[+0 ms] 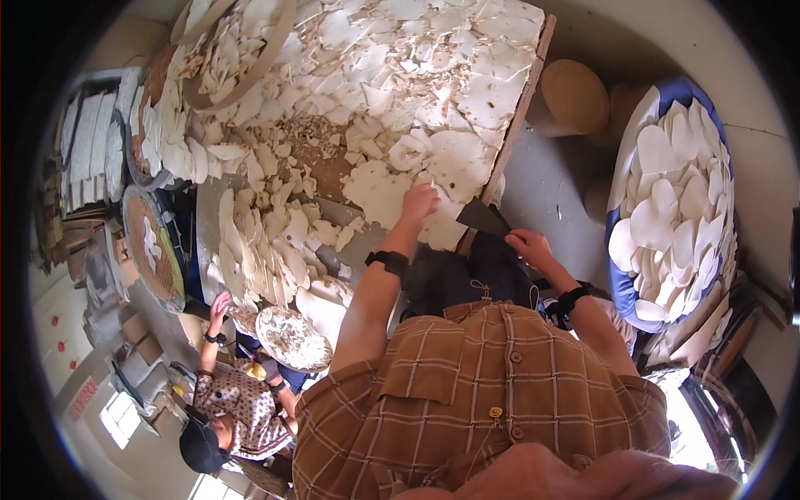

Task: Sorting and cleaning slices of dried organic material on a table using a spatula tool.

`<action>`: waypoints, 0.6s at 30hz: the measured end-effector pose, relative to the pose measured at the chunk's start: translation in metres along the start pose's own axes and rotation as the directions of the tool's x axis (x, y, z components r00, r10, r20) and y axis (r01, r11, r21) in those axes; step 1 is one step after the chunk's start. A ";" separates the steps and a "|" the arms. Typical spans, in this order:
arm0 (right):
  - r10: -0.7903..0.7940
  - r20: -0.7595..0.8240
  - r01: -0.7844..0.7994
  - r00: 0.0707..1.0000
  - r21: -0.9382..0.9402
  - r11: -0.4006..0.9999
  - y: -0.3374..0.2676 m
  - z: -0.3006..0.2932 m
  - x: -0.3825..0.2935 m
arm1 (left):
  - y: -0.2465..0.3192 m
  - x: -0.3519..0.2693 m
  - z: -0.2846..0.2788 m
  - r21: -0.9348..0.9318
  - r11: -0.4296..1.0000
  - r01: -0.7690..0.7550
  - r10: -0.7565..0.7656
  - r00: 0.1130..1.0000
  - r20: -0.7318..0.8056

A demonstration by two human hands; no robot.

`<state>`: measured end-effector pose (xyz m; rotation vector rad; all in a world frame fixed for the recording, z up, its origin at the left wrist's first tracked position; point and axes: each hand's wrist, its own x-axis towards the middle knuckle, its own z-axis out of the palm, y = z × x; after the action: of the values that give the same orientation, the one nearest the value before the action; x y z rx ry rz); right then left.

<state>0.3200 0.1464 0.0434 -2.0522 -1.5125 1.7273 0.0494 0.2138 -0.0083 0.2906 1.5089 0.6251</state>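
Note:
My right hand point(530, 247) grips the handle of a broad, dark-bladed cleaver point(484, 217) by the table's near right corner. The blade lies flat-looking beside a large pale slice point(442, 226) with a ragged outline, just over my lap. Above that slice, my left hand point(420, 203) is curled, its fingertips pinching a thin pale slice point(436, 186) whose extent is partly hidden by the hand. Another big pale sheet with dark spots point(459, 159) lies just beyond my fingers, and a rounded, layered piece point(410, 150) rests on it.
Broken pale slices point(375, 37) cover the table, edged by a wooden strip point(519, 112). At right stands a blue-lined container of smooth oval slices point(672, 206), near a fiber drum point(575, 97). A co-worker point(250, 400) sits at left beside a round basket of scraps point(294, 337).

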 end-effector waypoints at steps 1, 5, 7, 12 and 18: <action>0.006 0.000 -0.006 1.000 0.010 1.000 0.001 -0.001 -0.001 | -0.002 0.003 0.003 -0.011 0.999 -0.035 0.035 0.999 -0.026; -0.281 -0.090 0.251 0.956 -0.250 0.935 0.000 -0.007 0.003 | -0.006 0.014 0.015 -0.007 0.997 -0.076 0.076 0.997 -0.029; -0.275 -0.069 0.252 0.959 -0.242 0.937 0.000 -0.012 0.008 | -0.004 0.013 0.028 -0.019 0.996 -0.089 0.088 0.993 -0.081; -0.236 -0.031 0.220 0.971 -0.267 0.938 -0.014 -0.024 0.012 | 0.012 0.003 0.035 0.015 0.998 -0.062 0.064 0.991 -0.114; -0.114 -0.096 0.098 0.989 -0.152 0.984 0.006 -0.036 0.010 | 0.032 -0.030 -0.001 -0.185 0.978 0.096 -0.024 0.932 0.361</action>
<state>0.3500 0.1688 0.0456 -2.0494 -1.7287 1.4888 0.0437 0.2234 0.0346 0.1900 1.0913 0.6314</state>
